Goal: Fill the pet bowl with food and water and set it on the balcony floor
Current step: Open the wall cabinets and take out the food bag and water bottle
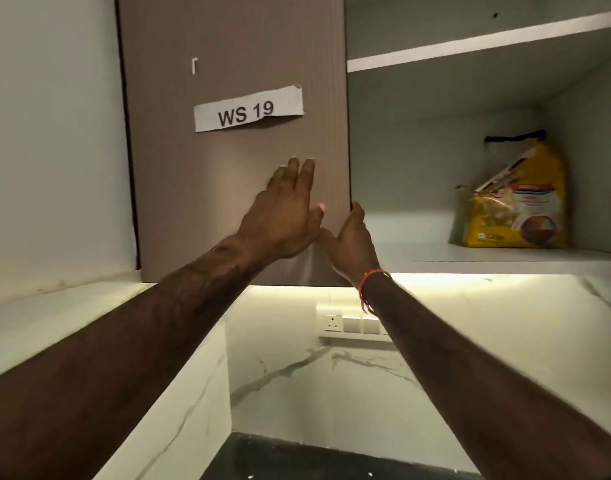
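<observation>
Yellow food bag (515,199) stands upright on the lower shelf (470,252) of the open wall cabinet, far right, close to the cabinet's right inner wall; black drawstring-like strip across its top, print on the front too blurred to read. Pet bowl isn't in view. Neither hand touches the bag, both are well apart from it at the closed brown cabinet door (235,161) to its left. Left hand (283,216): grip wide, fingers straight and spread, lying flat against the door face near its lower right corner, holding nothing. Right hand (352,244): grip also wide, fingers straight, palm turned left, fingertips at the door's right edge (whether they hook behind the edge, can't tell). Thin orange thread band (370,282) on the right wrist. Paper label (248,109) reading "WS 19" is stuck on the door above the hands, one corner peeling. Upper shelf (470,43) sits above the bag's compartment. Under the cabinet a light strip glows onto a white marble-pattern wall with a socket and switch panel (349,323); a dark table (297,459) edge shows at the bottom of the view between the forearms.
</observation>
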